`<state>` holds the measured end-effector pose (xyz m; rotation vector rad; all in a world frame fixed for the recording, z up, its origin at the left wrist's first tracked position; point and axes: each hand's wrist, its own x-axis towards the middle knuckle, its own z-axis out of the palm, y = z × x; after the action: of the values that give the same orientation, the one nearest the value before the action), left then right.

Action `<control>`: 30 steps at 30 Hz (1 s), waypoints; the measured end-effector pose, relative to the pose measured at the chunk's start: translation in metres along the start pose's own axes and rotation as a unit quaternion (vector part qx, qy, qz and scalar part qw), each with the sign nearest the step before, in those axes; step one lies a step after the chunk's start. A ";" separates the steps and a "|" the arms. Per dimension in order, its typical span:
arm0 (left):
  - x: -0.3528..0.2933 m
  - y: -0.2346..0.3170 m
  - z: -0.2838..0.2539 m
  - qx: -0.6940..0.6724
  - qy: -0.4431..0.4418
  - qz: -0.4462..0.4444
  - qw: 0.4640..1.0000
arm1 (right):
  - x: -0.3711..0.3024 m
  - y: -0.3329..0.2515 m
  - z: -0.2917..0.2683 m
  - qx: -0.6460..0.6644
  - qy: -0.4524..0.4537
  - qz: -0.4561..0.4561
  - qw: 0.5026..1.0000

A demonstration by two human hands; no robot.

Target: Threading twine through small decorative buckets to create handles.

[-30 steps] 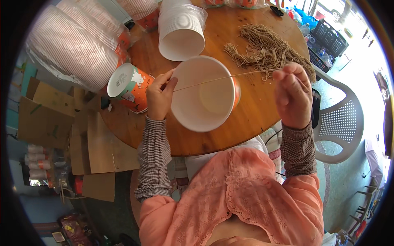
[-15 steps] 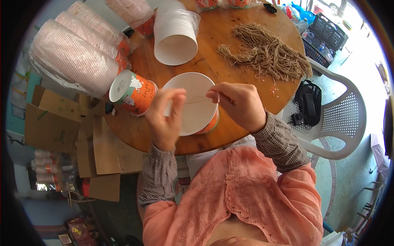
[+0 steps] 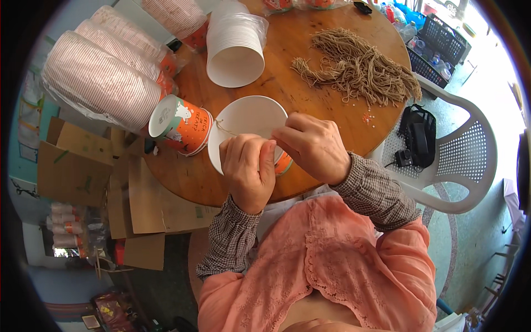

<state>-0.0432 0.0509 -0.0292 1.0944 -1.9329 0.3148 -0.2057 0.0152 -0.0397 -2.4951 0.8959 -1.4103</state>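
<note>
Round wooden counter (image 3: pixel 287 61), one, seen from above.

Paper bucket (image 3: pixel 249 119), white inside with an orange outer wall, one in hand: lies at the near edge of the counter, its open mouth facing up toward the camera. A thin twine strand (image 3: pixel 225 130) crosses its left rim.

Left hand (image 3: pixel 249 169): one, back of the hand up, fingers curled and pressed together over the near rim of the bucket, pinching the twine strand. Checked sleeve at the wrist.

Right hand (image 3: pixel 312 146): one, just beside the left and touching it, fingers bent inward over the right part of the bucket's rim; fingertips pressed together at the strand, though the exact pinch is hidden by the knuckles.

Second orange bucket (image 3: pixel 180 124), one, lying on its side just left of the first, white lid end facing left.

Nested white bucket stack (image 3: pixel 235 50), one, on its side, mouth toward the person.

Wrapped stacks of striped paper cups (image 3: pixel 105 83), at least three, at the counter's left edge.

Bundle of cut twine lengths (image 3: pixel 359 69), one heap, far right of the counter.

White plastic chair (image 3: pixel 459 160), one, to the right; black bag (image 3: pixel 418 135), one, on its seat.

Flat cardboard sheets (image 3: pixel 72 166), several, on the floor at left.
</note>
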 end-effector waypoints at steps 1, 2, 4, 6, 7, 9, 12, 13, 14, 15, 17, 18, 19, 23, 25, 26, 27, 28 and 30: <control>-0.001 0.000 0.000 0.001 -0.001 0.000 1.000 | -0.003 0.001 0.001 0.002 0.000 0.000 1.000; -0.002 -0.001 0.000 0.001 -0.007 -0.006 1.000 | -0.005 0.003 0.002 0.060 0.004 0.018 0.998; -0.003 -0.002 0.000 0.000 -0.013 -0.013 1.000 | -0.006 0.003 -0.001 0.119 0.007 0.035 0.992; -0.005 -0.004 -0.002 -0.028 -0.026 -0.035 0.999 | 0.001 -0.002 -0.012 0.424 -0.109 0.290 0.851; -0.005 -0.007 -0.002 -0.028 -0.027 -0.036 0.999 | 0.003 -0.001 -0.012 0.512 -0.098 0.334 0.785; -0.006 -0.009 -0.002 -0.063 -0.029 -0.057 0.996 | -0.001 0.011 -0.005 0.492 -0.087 0.312 0.808; -0.007 -0.010 0.000 -0.090 -0.030 -0.063 0.993 | -0.002 0.015 -0.001 0.447 -0.084 0.274 0.847; -0.008 -0.010 -0.001 -0.090 -0.031 -0.064 0.993 | -0.002 0.015 -0.001 0.422 -0.091 0.259 0.864; -0.009 -0.011 -0.001 -0.088 -0.033 -0.059 0.994 | -0.003 0.015 -0.001 0.421 -0.090 0.262 0.864; -0.010 -0.012 -0.001 -0.087 -0.036 -0.054 0.994 | -0.005 0.015 0.000 0.413 -0.084 0.255 0.870; -0.011 -0.008 -0.003 -0.111 -0.041 -0.076 0.990 | -0.009 0.018 0.004 0.405 -0.077 0.250 0.876; -0.011 -0.005 -0.005 -0.132 -0.044 -0.098 0.985 | -0.012 0.023 0.008 0.366 0.022 0.231 0.901; -0.012 0.000 -0.008 -0.133 -0.045 -0.098 0.985 | -0.013 0.026 0.010 0.323 0.120 0.209 0.915; -0.019 0.007 -0.019 -0.024 -0.145 -0.055 0.988 | -0.027 0.034 0.005 0.389 0.249 0.250 0.851; -0.023 0.009 -0.023 0.011 -0.201 -0.059 0.978 | -0.039 0.028 0.013 0.382 0.272 0.252 0.846; -0.024 0.005 -0.022 0.009 -0.204 -0.056 0.977 | -0.047 0.024 0.018 0.372 0.299 0.254 0.841; -0.029 -0.002 -0.023 -0.019 -0.205 -0.083 0.975 | -0.054 0.017 0.026 0.400 0.272 0.258 0.836; -0.032 -0.005 -0.023 -0.046 -0.207 -0.110 0.971 | -0.061 0.011 0.035 0.394 0.226 0.258 0.853; -0.026 -0.002 -0.020 -0.063 -0.194 -0.124 0.971 | -0.071 -0.004 0.051 0.403 0.155 0.259 0.864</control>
<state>-0.0244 0.0760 -0.0383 1.3727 -2.0858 -0.1718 -0.1899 0.0496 -0.1186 -1.3206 0.7205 -1.5563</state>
